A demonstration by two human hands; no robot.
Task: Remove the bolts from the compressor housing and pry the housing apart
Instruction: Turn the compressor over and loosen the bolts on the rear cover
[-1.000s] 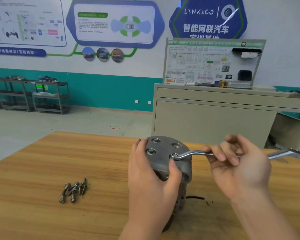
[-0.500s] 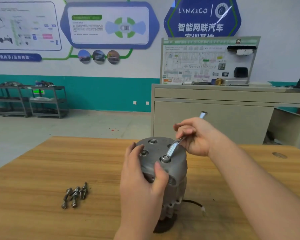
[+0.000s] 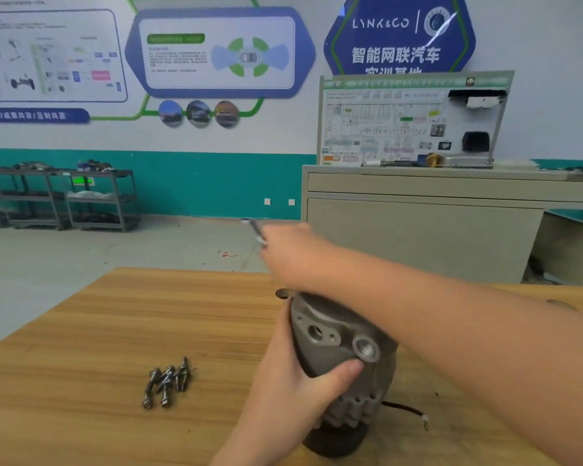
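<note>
grey cast metal fills the left hand [image 3: 293, 381] – the fingers wrap the near-left side of the compressor housing [image 3: 337, 338] and the thumb presses across its front, just below a round threaded port. the housing stands upright at lower centre of the frame on the wooden table [image 3: 98, 331], its dark base down and a thin black wire [image 3: 406, 412] trailing from its lower right. the right hand [image 3: 292, 252] is blurred, raised above and behind the housing at mid-frame, the forearm crossing over the housing's top; its fingers curl round a slim metal wrench [image 3: 254, 230], whose end sticks out to the upper left. the wrench's other end is hidden, so contact with the housing cannot be told.

left of the housing, well apart – a small heap of loose bolts [image 3: 167, 381] lies on the wood. behind the table stands a beige cabinet [image 3: 418, 230] carrying a wiring-diagram board [image 3: 408, 122], and dark shelving racks [image 3: 64, 200] line the teal wall at far left.
</note>
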